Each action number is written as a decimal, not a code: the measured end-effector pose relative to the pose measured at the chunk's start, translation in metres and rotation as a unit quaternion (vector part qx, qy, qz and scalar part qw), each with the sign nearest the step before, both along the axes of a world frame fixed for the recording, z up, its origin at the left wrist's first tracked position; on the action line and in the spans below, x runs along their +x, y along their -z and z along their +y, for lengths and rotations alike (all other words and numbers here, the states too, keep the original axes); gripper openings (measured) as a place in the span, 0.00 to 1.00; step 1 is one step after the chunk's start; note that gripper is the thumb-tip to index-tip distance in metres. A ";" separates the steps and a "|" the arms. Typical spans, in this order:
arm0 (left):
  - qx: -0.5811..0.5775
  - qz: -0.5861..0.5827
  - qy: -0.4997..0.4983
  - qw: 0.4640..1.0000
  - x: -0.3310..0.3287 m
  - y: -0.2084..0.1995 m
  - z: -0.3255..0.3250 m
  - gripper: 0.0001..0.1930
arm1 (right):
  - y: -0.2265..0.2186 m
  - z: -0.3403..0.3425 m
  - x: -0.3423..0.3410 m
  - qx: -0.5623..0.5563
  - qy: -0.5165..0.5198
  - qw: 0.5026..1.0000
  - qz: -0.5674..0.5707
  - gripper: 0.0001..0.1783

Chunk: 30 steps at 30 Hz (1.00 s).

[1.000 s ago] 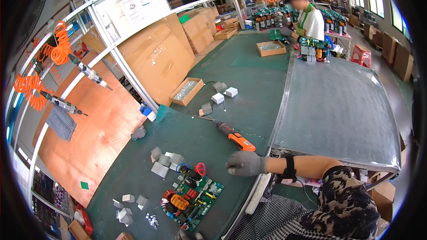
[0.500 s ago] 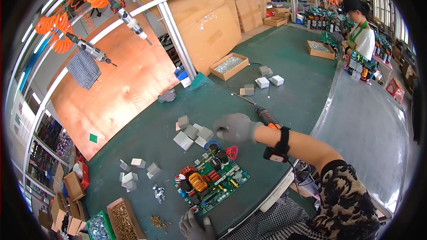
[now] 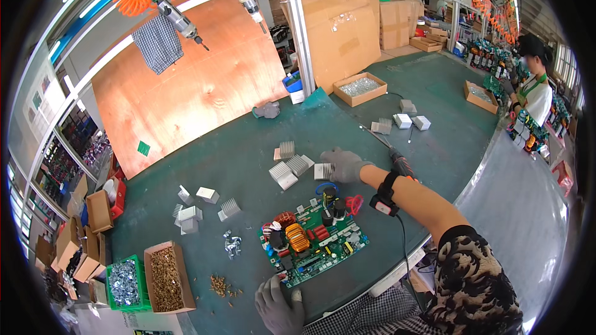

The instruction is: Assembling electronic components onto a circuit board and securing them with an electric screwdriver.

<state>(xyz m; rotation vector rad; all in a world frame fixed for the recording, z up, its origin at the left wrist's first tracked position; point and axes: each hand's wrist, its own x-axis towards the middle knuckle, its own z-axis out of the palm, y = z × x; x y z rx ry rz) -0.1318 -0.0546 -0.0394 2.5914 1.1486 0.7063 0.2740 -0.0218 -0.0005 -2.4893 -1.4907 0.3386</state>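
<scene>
My right hand (image 3: pixel 344 165), in a grey glove, pinches a small finned aluminium heat sink (image 3: pixel 323 172) just beyond the circuit board. To its left sits a group of similar heat sinks (image 3: pixel 284 175). The green circuit board (image 3: pixel 329 254) lies flat before me, carrying an orange wound coil (image 3: pixel 297 237), black capacitors and a pink-red wire loop (image 3: pixel 354 205). My left hand (image 3: pixel 279 306), also gloved in grey, rests on the table by the board's near left corner. Its fingers are extended, with the thumb apart, and nothing shows in it.
More heat sinks (image 3: pixel 189 216) stand at left, near clear-wrapped metal parts (image 3: pixel 232 244) and loose brass screws (image 3: pixel 220 285). A screw box (image 3: pixel 185 285) and green basket (image 3: pixel 146 294) sit at near left. An orange-black power screwdriver (image 3: pixel 402 164) lies beyond my right wrist. A co-worker (image 3: pixel 535 90) stands far right.
My right hand has closed on a heat sink and drawn it to the right, off the group. The whole view has shifted, and more of my left hand now shows near the board.
</scene>
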 end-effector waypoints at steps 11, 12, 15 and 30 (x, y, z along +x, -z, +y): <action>0.002 -0.009 -0.017 1.000 0.000 0.015 -0.001 0.33 | -0.017 -0.200 -0.015 0.438 0.054 0.571 0.692 0.28; 0.013 -0.013 -0.007 1.000 -0.002 0.014 -0.002 0.32 | -0.011 -0.214 -0.028 0.455 0.050 0.545 0.703 0.27; 0.032 -0.014 0.013 0.999 -0.004 0.011 -0.002 0.31 | 0.016 -0.236 -0.066 0.416 0.090 0.511 0.747 0.26; 0.044 0.026 0.007 0.999 0.005 0.000 -0.013 0.32 | 0.073 -0.245 -0.096 0.463 0.016 0.583 0.667 0.25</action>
